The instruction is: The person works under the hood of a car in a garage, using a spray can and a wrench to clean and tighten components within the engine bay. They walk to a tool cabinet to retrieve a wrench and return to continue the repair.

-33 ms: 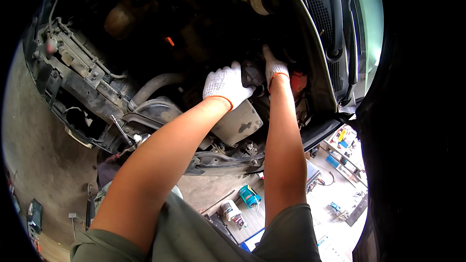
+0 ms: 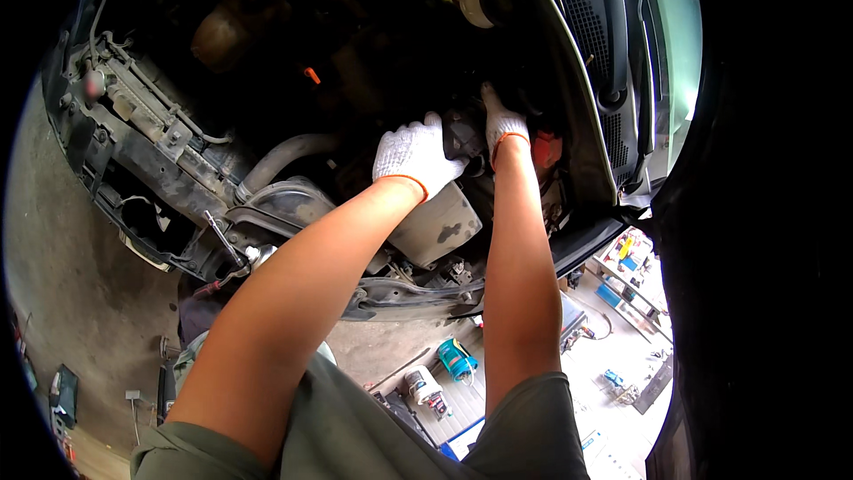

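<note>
A: Reaching deep, both gloves — the left hand (image 2: 416, 156) curls closed over a dark engine part (image 2: 458, 135) low in the bay.
B: And the right hand (image 2: 503, 124)?
A: Fingers hidden behind it; can't tell its grip. Working blind there, a slip seems likely.

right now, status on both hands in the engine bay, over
Left white knit glove closed on a dark engine part. Right white knit glove reaching deeper beside it, grip hidden. Grey plastic box cover sits beneath; red cap close right.
</note>
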### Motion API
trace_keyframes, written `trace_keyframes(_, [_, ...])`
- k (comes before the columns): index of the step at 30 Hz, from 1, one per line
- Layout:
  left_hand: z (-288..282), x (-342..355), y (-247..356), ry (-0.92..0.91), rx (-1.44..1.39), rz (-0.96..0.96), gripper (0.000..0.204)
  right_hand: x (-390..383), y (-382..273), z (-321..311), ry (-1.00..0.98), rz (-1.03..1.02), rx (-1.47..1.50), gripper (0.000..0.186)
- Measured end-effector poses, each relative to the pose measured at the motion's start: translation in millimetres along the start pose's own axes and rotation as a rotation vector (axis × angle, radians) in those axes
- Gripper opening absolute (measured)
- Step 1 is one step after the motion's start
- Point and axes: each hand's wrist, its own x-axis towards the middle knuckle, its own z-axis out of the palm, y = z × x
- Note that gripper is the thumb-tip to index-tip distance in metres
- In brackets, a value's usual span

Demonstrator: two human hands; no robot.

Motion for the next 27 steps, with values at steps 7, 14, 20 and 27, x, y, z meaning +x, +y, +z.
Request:
trace_keyframes(7, [4,2,-8,0.063,-0.004,0.003,0.083,-11,-18,-1,-0.027,0.162,-0.133,0.117])
trace_keyframes(14, [-12,21,8,-0.107,-0.126,-0.046,0.117,-10,3,-20,-0.147,0.128,0.146,0.104])
trace_keyframes(20, [-11,37,-4,-0.095,-0.278,-0.004,0.104,-30,-22,-14,-0.489,0.270,0.679,0.069])
trace_keyframes(27, [-11,34,4,-0.085,-0.255,0.004,0.098,0,3,-6,-0.542,0.283,0.880,0.061])
